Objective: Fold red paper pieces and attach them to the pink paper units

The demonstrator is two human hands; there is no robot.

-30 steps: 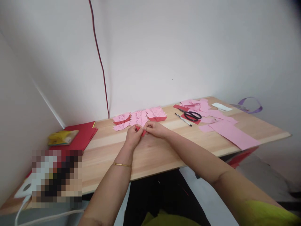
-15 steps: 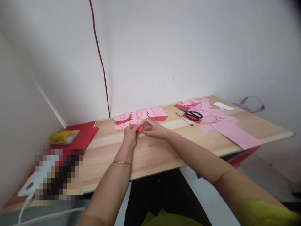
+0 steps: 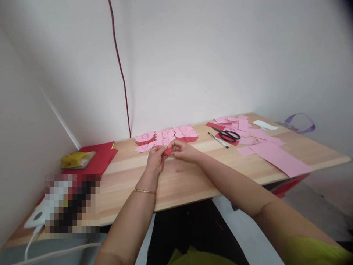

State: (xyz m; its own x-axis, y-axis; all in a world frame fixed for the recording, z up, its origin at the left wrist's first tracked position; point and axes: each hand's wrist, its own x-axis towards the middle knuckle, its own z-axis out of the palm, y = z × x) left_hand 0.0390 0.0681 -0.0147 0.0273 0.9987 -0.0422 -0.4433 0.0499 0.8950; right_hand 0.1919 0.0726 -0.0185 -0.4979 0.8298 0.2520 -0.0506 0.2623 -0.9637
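Observation:
A small red piece of paper (image 3: pixel 168 151) is pinched between my two hands, above the middle of the wooden table. My left hand (image 3: pixel 156 158) grips its left side with thumb and fingers. My right hand (image 3: pixel 183 151) holds the right side, fingers curled. Just behind the hands lie pink cut paper pieces (image 3: pixel 165 136) with jagged edges, and red paper (image 3: pixel 187 139) shows under some of them. The fingers hide part of the held paper.
Black scissors (image 3: pixel 229 135), a pen (image 3: pixel 217 140) and pink paper sheets (image 3: pixel 281 156) lie at the right of the table (image 3: pixel 193 187). Red folders (image 3: pixel 103 158) with a yellow packet (image 3: pixel 78 160) lie left. A purple strap (image 3: pixel 306 129) is beyond the right end.
The whole view has shifted slightly, so things appear a little further right. Both hands still hold the red paper, which shows at a slightly different angle between the fingers.

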